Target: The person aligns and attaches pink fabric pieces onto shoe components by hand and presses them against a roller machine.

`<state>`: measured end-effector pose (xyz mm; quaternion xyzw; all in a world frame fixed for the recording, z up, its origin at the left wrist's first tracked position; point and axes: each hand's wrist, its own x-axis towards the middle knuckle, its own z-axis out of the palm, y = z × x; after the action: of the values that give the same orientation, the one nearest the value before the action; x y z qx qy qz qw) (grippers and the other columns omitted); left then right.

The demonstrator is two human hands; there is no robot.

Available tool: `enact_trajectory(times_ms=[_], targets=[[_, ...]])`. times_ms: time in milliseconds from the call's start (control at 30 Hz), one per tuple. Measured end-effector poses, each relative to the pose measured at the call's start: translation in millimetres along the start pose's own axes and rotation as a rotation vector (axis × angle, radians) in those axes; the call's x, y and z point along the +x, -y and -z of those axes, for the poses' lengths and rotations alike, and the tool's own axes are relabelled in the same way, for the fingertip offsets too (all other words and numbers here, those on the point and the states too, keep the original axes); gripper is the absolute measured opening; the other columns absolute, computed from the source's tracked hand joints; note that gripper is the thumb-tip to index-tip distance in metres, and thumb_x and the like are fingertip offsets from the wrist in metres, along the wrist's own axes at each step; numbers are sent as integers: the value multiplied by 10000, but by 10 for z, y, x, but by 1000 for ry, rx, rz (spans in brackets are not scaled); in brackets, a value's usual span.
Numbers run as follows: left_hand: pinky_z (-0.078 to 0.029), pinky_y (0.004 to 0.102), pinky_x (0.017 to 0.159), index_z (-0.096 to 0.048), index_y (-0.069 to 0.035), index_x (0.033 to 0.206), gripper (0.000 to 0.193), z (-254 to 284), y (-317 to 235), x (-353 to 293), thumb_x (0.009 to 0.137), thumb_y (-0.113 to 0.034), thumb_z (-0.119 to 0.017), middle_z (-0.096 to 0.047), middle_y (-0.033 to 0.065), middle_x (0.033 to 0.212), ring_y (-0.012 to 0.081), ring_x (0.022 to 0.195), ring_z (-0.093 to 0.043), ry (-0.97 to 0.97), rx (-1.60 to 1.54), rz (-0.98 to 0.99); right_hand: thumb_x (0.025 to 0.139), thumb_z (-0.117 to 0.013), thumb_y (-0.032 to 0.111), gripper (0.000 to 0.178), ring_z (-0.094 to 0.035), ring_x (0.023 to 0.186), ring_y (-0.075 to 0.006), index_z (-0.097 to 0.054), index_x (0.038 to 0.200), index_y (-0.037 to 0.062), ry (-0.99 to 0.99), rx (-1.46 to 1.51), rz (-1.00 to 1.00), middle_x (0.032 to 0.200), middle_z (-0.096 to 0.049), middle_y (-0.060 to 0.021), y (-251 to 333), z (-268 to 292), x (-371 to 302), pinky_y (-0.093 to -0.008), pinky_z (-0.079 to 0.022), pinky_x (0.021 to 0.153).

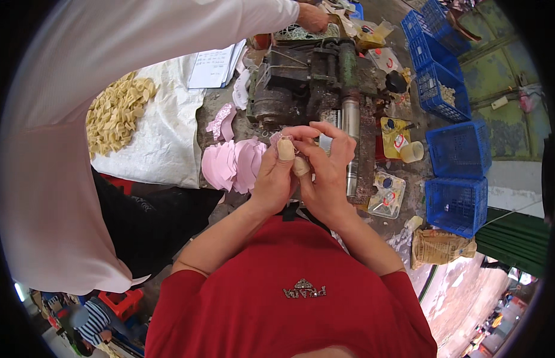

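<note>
Pink piece (275,139) shows an edge beyond left hand (272,179).

Machine (313,89) between sheet pieces (246,164), left, and crates (457,149), right.

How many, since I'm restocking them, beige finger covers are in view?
2: one cover on the thumb of the left hand, another cover on the thumb of the right hand. Others may be hidden.
</note>
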<state>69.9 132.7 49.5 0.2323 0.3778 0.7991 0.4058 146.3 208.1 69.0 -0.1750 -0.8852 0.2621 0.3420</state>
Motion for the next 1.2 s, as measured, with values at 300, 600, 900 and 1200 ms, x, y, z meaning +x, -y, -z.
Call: enact_trajectory(times_ms=[300, 600, 900, 1200], targets=[[-395, 271, 843, -465, -29, 1119, 386, -178, 122, 51, 991, -373, -342, -477, 39, 965, 125, 899, -466, -82, 414, -253, 723, -658, 57, 212, -429, 1057, -317, -601, 925, 87, -150, -51, 58, 1122, -508, -107, -54, 8, -79, -425, -298, 891], [-361, 229, 577, -480, -42, 977, 178, 156, 33, 192, 908, -188, -554, -435, -21, 752, 59, 649, -396, -197, 639, 108, 798, -554, 19, 93, -580, 764, -269, -549, 890, 24, -22, 374, -571, 807, -571, -110, -570, 865, 86, -340, -452, 708], [-443, 298, 695, -601, -31, 1032, 242, 163, 549, 226, 825, -152, -629, -592, 111, 887, 185, 778, -565, 37, 1197, -46, 805, -570, 106, 104, -518, 902, -239, -617, 896, 123, 481, -194, -350, 836, -590, -72, -1079, 727, -65, -392, -315, 817], [-450, 372, 672, -665, -33, 852, 155, 528, 129, 147, 768, -163, -675, -569, 122, 779, 274, 733, -574, -273, 1040, 2, 835, -603, 77, 143, -553, 781, -150, -598, 971, 33, 101, 90, -462, 859, -579, -46, -1278, 786, -204, -267, -451, 697]])
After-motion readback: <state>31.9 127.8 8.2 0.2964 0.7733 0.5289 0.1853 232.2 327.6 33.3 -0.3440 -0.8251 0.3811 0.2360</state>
